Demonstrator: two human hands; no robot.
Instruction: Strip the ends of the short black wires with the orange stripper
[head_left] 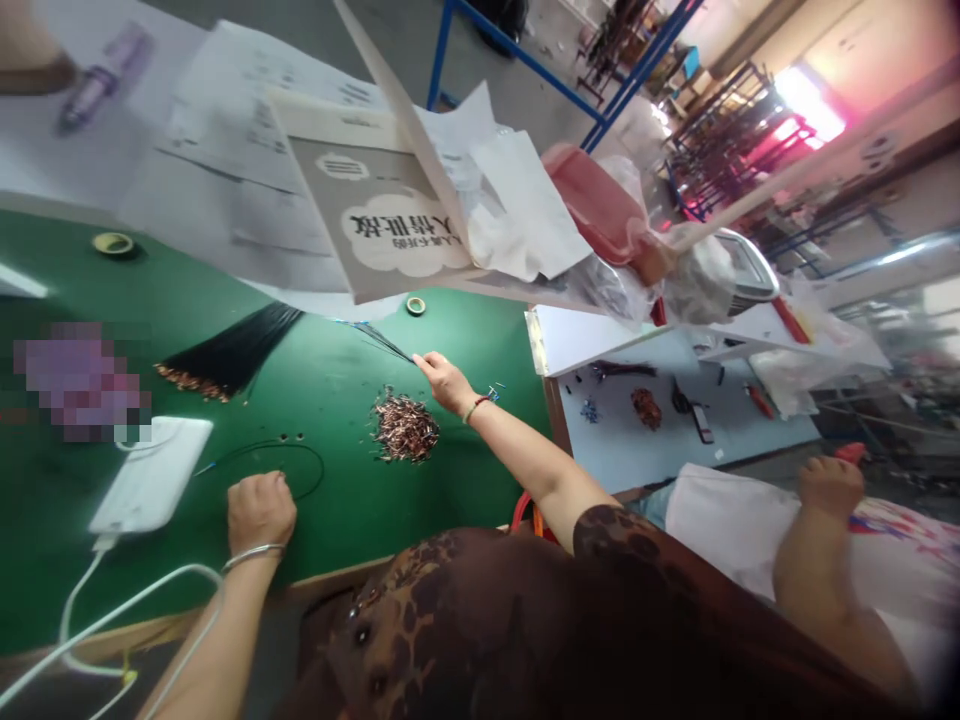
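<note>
My right hand (pixel 444 382) reaches over the green table and pinches a few thin black wires (pixel 384 341), whose blue-tipped far ends point up and left. Lower left, my left hand (pixel 261 512) is closed in a fist near the table edge. One black wire (pixel 319 465) curves in a loop up to this fist; its other end lies near a white power bank. Between and above the hands is a heap of small copper-coloured pieces (pixel 406 427). A thick bundle of black wires (pixel 236 352) with bare copper ends fans out on the left, partly under papers.
A white power bank (pixel 154 475) with a white cable lies at left. Tape rolls (pixel 416 305) rest farther back. A shelf with papers and a booklet (pixel 390 215) overhangs the table. Another person's arm (pixel 817 550) is at right, beside a grey table (pixel 739 440).
</note>
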